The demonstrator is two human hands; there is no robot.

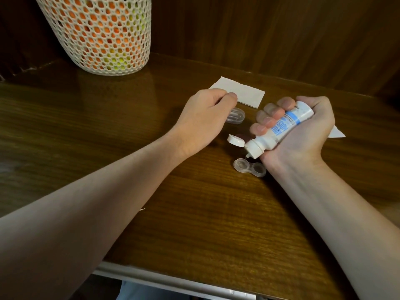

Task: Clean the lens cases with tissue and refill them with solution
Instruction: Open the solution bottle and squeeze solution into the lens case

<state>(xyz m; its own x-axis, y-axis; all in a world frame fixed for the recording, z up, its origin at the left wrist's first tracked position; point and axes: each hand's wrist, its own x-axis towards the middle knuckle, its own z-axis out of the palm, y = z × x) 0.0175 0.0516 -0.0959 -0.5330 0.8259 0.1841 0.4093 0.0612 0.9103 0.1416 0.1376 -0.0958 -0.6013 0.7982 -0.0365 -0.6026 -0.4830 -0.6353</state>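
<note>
A smooth white plastic bottle (281, 128) is gripped by the right hand (303, 131), tipped over a clear round lens case (250, 167). The left hand (205, 120) is loosely curled, holding nothing, beside flat tissue (240, 90).

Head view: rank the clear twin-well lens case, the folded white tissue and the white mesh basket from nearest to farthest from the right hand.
1. Clear twin-well lens case, just below the right hand.
2. Folded white tissue, beyond it, up-left.
3. White mesh basket, far back left.
</note>
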